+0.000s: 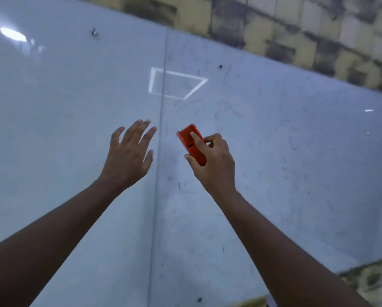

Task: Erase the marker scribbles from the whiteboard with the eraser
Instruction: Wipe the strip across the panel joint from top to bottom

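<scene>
Orange rectangular plastic eraser (191,144) sat at frame centre, against glossy white whiteboard (296,151), just right of panel seam. Right hand (210,161) gripped it, fingers curled round, index along top. Left hand (129,152) spread, fingers straight, holding nothing, near board. Faint dark marker scribbles (230,111) remained across right panel. Judged mid-wipe; next move called for firm strokes rightward over leftover marks.

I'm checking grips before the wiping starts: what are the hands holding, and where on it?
The right hand grips the orange eraser at its lower end. The left hand holds nothing.
</scene>
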`<state>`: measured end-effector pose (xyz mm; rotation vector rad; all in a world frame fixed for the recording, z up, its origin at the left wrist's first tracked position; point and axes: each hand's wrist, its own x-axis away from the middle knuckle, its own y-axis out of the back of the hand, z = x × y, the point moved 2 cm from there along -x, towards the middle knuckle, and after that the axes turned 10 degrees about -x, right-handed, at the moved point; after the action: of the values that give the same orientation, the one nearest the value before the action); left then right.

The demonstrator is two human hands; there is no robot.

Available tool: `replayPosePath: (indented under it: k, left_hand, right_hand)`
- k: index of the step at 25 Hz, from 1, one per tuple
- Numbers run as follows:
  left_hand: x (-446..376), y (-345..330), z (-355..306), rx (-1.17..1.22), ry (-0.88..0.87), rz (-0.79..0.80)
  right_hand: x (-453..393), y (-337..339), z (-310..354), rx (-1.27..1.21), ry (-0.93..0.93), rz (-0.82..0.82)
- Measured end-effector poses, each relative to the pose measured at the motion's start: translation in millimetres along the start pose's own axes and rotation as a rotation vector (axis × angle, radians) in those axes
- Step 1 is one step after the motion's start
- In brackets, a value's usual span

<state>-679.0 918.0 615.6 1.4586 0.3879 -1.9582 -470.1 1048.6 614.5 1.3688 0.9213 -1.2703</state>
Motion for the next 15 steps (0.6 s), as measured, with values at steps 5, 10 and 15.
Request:
replayPosePath:
  k: [5, 10, 15]
  left_hand:
    - [-54.0, -39.1, 37.9, -0.032, 0.025, -0.183]
    - [-104.9, -65.0, 23.8, -0.015, -0.031, -0.274]
    - [-159.3, -72.2, 15.9, -0.09, -0.046, -0.289]
  right_hand:
    - [-60.9, -11.5, -35.7, 0.04, 0.147, -0.072]
    - [-125.0, -22.8, -55.5, 0.072, 0.26, -0.172]
    - [-175.3, -34.2, -72.7, 0.089, 0.307, -0.249]
